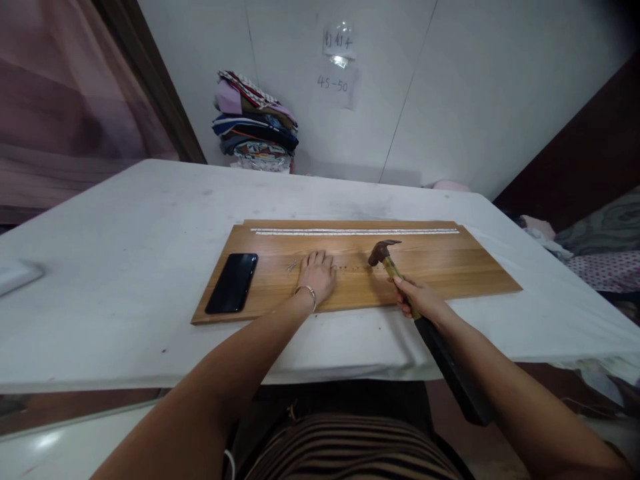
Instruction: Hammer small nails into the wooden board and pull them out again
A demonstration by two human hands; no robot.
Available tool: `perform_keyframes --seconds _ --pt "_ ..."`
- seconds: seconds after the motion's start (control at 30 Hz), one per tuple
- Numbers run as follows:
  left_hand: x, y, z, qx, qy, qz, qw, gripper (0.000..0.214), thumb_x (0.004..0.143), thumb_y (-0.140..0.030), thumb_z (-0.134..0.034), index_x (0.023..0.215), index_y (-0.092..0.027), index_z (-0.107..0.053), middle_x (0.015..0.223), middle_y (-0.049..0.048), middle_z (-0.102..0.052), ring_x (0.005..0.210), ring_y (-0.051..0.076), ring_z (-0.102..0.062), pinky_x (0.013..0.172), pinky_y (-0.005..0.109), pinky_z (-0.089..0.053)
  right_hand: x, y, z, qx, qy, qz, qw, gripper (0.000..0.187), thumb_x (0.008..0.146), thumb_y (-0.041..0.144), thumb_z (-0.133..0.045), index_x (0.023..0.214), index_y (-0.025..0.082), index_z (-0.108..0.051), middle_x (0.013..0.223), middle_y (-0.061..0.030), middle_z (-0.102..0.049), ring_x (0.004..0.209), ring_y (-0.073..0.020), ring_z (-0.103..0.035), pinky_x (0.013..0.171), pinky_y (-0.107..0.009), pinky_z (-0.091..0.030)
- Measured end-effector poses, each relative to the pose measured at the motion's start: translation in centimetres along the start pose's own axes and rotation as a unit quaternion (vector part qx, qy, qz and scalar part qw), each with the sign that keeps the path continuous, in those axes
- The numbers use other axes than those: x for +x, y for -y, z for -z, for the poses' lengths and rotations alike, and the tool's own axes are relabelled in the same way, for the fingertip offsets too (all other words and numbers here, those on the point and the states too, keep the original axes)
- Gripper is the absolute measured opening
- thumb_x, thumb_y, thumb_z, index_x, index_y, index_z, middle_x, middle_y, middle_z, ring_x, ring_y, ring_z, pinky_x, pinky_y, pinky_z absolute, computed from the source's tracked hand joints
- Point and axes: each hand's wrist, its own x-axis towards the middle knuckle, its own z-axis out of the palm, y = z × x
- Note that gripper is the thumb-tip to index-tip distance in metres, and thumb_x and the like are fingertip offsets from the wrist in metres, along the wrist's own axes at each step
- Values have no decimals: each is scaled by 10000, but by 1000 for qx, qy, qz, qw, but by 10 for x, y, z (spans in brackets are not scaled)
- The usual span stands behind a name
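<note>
A claw hammer (381,253) with a rusty head and a long black grip is in my right hand (411,297). My fingers wrap its yellowish neck, and the head is just over a wooden board (425,235). My left hand (318,275), a bracelet at its wrist, lies flat on the board with fingers stretched out. Just left of it is a small group of loose nails (292,266). A row of small dark nail heads or marks (354,268) runs between my two hands. Anything under my left palm is hidden.
A black phone (232,283) lies at the board's left end. Two white ruler-like strips (355,233) run along its far side. The board rests on a white-covered table (125,267). Folded clothes (257,127) are stacked against the wall, which bears handwritten paper notes (336,83).
</note>
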Motion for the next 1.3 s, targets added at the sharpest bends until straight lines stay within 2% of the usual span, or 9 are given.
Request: perform_keyframes --seconds 0.33,0.57,0.87,1.3 --pt "0 -1 2 0 2 4 1000 406 1041 -317 -382 1307 -182 -658 1496 135 -569 1391 301 -475 1190 478 -345 3 -3 -2 -4 -3 -13 1000 447 759 580 -729 951 224 -538 526 93 -485 359 -81 -413 360 -204 -280" --pt "0 -1 3 -2 3 4 1000 399 1039 -312 -395 1309 -185 -658 1484 136 -578 1390 299 -480 1190 478 -342 1 -1 0 -12 3 9 1000 471 741 609 -730 926 228 -524 532 91 -492 365 -79 -412 366 -208 -284" --pt "0 0 2 -1 -1 1 1000 412 1039 -311 -385 1309 -174 -664 1485 147 -575 1378 303 -487 1187 482 -348 3 -5 -1 -6 4 5 1000 490 724 617 -740 914 230 -508 524 92 -494 357 -80 -410 358 -213 -279" --pt "0 -1 5 1 5 6 1000 390 1040 -302 -399 1302 -186 -663 1494 135 -573 1387 289 -483 1185 462 -353 4 -5 -2 2 2 -4 1000 444 761 587 -730 909 238 -499 516 99 -484 357 -77 -409 366 -205 -280"
